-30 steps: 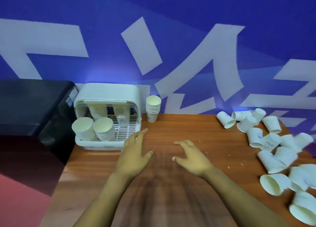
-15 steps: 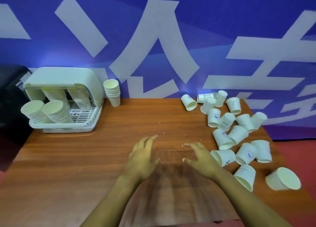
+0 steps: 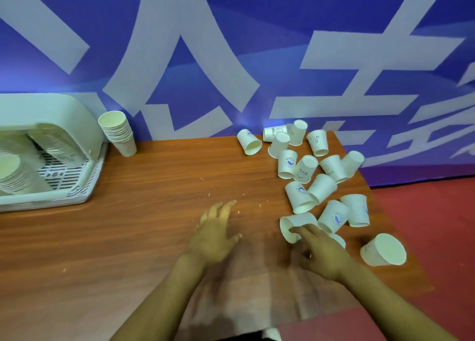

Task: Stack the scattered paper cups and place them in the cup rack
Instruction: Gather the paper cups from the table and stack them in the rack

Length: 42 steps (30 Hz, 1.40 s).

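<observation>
We are at the first pick, our right hand (image 3: 324,256) just touching the rim of the nearest fallen cup (image 3: 295,225), fingers not yet closed round it, left hand (image 3: 215,234) relaxed beside; next we grip it, rack (image 3: 84,186) far off left

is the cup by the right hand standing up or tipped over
Tipped over. The cup lies on its side on the table, open mouth facing left, the right hand fingertips at its rim.
</observation>
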Available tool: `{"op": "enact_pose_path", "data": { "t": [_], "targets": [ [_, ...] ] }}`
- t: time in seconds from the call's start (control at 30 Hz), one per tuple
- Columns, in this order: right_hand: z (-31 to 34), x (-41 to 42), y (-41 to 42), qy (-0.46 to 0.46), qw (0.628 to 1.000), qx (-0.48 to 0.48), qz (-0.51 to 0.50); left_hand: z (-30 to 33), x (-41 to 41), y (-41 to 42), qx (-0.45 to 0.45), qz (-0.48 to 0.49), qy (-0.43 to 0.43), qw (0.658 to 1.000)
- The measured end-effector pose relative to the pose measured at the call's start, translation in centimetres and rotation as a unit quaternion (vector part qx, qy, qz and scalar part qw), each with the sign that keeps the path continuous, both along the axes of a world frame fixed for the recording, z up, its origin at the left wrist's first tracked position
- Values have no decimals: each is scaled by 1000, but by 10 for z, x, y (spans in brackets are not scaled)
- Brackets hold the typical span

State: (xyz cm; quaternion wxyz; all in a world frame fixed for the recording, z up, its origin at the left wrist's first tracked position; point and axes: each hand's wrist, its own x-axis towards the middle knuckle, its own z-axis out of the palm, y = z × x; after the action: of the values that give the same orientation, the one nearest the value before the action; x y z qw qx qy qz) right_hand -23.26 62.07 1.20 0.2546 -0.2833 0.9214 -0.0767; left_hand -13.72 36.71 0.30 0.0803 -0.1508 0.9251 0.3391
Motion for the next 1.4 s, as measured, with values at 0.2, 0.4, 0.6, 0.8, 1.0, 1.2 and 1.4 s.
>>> {"op": "enact_pose_path", "data": {
  "t": [0.2,0.4,0.6,0.8,1.0,1.2,1.4],
  "targets": [
    [-20,-41,56,62,958,157,232,-14,-35,44,-25,40,-60,997],
    [-42,-64,85,52,942,125,308,-30,-91,127,-19,31,-71,997],
    [-67,-74,99,53,950,23,306,-63,-112,158,-17,49,-129,990],
    [-57,-78,101,25,969,-28,246,-71,-108,158,-1,60,-120,991],
    [-31,-79,84,-26,990,-100,94,-34,-82,121,33,108,-65,991],
    [4,-64,9,-32,978,-206,-1,29,-49,47,15,131,26,991],
    [33,-28,-73,8,975,-222,-21,59,-5,-26,24,141,86,986]
  ]
}}
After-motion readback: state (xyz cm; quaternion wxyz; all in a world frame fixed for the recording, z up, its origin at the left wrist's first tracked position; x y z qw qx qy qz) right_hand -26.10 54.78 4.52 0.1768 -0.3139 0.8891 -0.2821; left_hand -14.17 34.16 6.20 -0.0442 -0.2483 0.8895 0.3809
